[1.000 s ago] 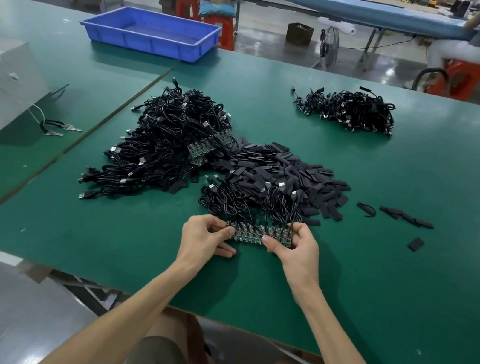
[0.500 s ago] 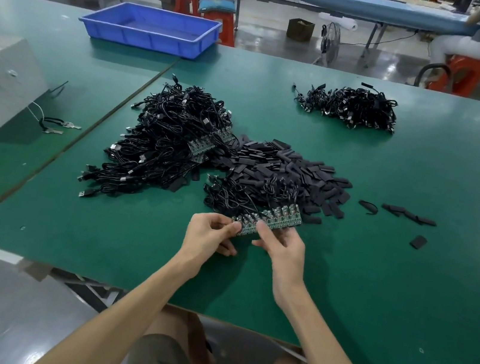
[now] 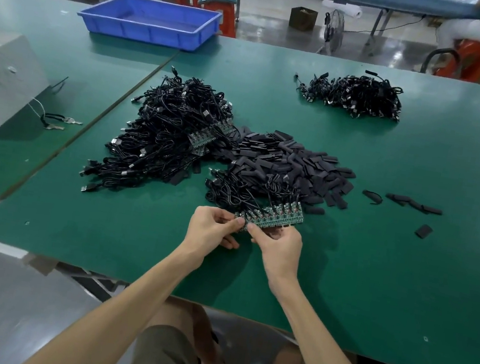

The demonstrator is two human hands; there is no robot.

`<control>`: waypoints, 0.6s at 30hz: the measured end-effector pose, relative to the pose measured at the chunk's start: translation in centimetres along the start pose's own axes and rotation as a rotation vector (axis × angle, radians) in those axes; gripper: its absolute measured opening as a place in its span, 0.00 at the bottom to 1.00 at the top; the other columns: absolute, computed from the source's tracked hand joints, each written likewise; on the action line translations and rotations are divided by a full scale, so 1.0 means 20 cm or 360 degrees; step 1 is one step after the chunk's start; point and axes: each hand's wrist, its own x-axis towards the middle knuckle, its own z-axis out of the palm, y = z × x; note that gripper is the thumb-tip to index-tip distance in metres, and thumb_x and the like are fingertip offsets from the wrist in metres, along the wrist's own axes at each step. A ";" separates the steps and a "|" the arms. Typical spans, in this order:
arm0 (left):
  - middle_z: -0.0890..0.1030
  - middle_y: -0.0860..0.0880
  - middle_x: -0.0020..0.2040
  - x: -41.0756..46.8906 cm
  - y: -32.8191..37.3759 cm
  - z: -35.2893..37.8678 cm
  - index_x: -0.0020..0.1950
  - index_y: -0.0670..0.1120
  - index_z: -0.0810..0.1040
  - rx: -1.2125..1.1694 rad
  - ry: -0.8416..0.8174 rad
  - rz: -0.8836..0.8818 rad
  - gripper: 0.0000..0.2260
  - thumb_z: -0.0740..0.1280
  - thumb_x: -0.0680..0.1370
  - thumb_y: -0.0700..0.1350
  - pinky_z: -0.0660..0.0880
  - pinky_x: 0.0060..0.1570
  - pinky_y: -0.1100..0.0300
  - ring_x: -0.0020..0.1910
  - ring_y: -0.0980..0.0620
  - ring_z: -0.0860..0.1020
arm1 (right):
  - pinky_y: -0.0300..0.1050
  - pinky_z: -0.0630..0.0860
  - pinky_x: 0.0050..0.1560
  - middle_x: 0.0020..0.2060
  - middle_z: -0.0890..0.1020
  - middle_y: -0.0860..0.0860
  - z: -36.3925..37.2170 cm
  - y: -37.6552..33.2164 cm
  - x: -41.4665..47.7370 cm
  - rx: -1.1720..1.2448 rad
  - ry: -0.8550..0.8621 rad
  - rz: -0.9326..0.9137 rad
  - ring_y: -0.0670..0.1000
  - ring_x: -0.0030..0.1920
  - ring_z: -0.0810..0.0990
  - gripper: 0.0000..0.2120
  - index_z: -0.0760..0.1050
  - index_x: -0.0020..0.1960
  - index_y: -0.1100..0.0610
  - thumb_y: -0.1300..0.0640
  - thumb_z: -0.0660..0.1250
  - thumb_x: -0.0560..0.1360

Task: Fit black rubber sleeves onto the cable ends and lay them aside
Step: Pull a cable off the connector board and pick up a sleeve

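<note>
Since a second ago the right hand (image 3: 280, 248) has slid left along the green board strip (image 3: 274, 217) to the left hand (image 3: 212, 229); both pinch its near-left end. Its cables (image 3: 240, 193) trail back into the sleeve pile (image 3: 291, 165) just beyond.

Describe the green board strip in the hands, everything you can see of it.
The green board strip is a narrow row of small circuit boards joined side by side. It is tilted, right end farther away. Black cables run from its far edge. The left hand pinches its left end; the right hand grips beside it.
</note>
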 end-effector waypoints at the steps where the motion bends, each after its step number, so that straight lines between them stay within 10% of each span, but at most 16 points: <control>1: 0.86 0.43 0.38 0.00 0.00 0.01 0.47 0.37 0.83 0.0009 0.0019 -0.0001 0.09 0.76 0.76 0.43 0.80 0.30 0.58 0.30 0.44 0.83 | 0.40 0.77 0.35 0.30 0.85 0.49 0.00 0.00 0.00 0.0001 0.0007 0.0002 0.46 0.32 0.83 0.10 0.84 0.36 0.56 0.56 0.80 0.72; 8: 0.86 0.44 0.38 -0.01 -0.01 0.02 0.49 0.36 0.83 0.0047 0.0082 0.0000 0.10 0.77 0.76 0.43 0.79 0.29 0.58 0.29 0.44 0.83 | 0.50 0.83 0.42 0.34 0.86 0.50 0.00 -0.01 -0.01 -0.0007 0.0014 0.0006 0.50 0.36 0.86 0.06 0.85 0.41 0.56 0.57 0.80 0.72; 18: 0.86 0.43 0.36 -0.03 -0.05 0.02 0.44 0.38 0.84 0.0064 0.0082 0.0082 0.07 0.75 0.78 0.43 0.79 0.30 0.60 0.31 0.43 0.84 | 0.34 0.76 0.33 0.31 0.85 0.46 0.02 -0.01 -0.02 -0.0067 0.0012 -0.0031 0.44 0.32 0.84 0.06 0.84 0.40 0.57 0.58 0.79 0.73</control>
